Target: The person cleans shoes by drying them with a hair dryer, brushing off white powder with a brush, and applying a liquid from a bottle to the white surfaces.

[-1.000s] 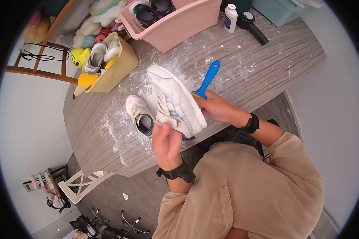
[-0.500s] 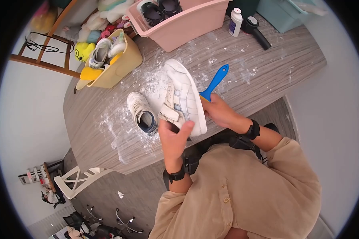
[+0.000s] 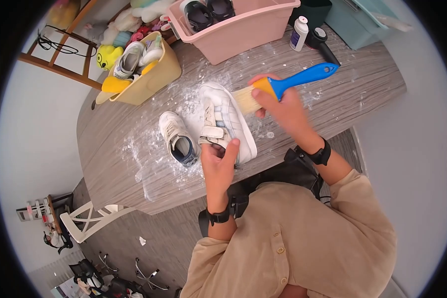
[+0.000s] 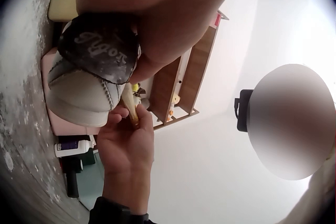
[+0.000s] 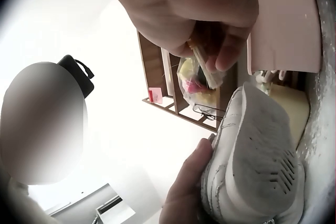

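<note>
My left hand (image 3: 218, 166) grips a white sneaker (image 3: 233, 121) at its heel opening, thumb on the outer side and fingers inside. The sneaker is tilted so its sole faces right; the tread shows in the right wrist view. In my right hand (image 3: 288, 107) is a paintbrush (image 3: 303, 78) with a blue handle and yellow collar, pinched near the collar. Its pale bristles (image 3: 246, 99) meet the sneaker's sole edge near the toe in the head view. The matching sneaker (image 3: 178, 139) stands on the table just left of the held one.
White powder is scattered over the wood-grain table (image 3: 114, 159). A yellow bin (image 3: 156, 79) with shoes, a pink bin (image 3: 243, 35) with dark shoes and a teal bin (image 3: 357, 25) line the back. A white bottle (image 3: 298, 34) stands near a black-handled tool (image 3: 325, 47).
My left hand has shifted from the strap to the heel opening. My right hand has moved from behind the sole up and right, bringing the paintbrush bristles into view by the toe.
</note>
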`<state>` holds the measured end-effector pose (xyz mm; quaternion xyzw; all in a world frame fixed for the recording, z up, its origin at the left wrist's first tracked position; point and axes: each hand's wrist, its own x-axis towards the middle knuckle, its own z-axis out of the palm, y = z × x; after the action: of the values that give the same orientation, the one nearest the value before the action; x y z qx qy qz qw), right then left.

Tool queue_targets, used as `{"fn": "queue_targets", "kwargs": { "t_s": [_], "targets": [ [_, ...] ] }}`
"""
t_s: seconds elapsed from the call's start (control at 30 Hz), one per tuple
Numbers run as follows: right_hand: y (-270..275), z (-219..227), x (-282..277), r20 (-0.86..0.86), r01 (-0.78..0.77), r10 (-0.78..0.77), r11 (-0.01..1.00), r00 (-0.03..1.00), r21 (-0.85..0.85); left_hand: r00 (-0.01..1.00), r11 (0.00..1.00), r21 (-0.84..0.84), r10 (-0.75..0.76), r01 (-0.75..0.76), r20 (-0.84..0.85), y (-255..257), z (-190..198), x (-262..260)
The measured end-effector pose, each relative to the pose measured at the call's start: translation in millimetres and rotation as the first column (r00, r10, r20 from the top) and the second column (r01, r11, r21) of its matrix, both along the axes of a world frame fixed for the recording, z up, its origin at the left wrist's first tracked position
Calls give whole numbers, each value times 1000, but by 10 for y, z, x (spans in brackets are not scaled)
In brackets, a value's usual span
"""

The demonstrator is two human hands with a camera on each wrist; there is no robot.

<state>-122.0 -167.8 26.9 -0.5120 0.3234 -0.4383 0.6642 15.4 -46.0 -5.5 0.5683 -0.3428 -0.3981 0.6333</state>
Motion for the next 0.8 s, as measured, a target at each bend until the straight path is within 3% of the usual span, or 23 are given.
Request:
{"fn": "queue_targets", "kwargs": {
  "t_s": [0.07, 0.17, 0.27, 0.37, 0.47, 0.5, 0.7, 0.8],
  "targets": [
    [65, -42, 55, -82, -31, 30, 999, 996, -16, 1000, 1000, 3, 17, -17, 5, 11, 2, 17],
    [205, -240, 23, -208, -54, 19, 985, 978, -166, 997, 997, 29, 77, -77, -8, 19, 36, 49],
    [361, -340, -128, -363, -269, 210, 956, 908, -119, 992, 992, 55, 117, -115, -42, 16, 5, 105],
    [343, -387, -159, -325, -213, 144, 959, 934, -187, 993, 994, 62, 94, -90, -67, -10, -40, 138],
    [76, -204, 31, -160, 67, -89, 988, 983, -141, 997, 996, 79, 40, -34, -72, -32, -23, 74],
    [-4, -217, 75, -124, 91, -107, 987, 986, -134, 997, 996, 88, 26, -20, -72, -31, -8, 42],
    [143, -326, 52, -238, -74, 43, 990, 970, -119, 988, 996, 8, 86, -85, -126, -35, 15, 46],
    [361, -364, -120, -354, -265, 236, 964, 905, -33, 989, 995, 50, 96, -91, -116, -13, -86, 146]
  ]
}}
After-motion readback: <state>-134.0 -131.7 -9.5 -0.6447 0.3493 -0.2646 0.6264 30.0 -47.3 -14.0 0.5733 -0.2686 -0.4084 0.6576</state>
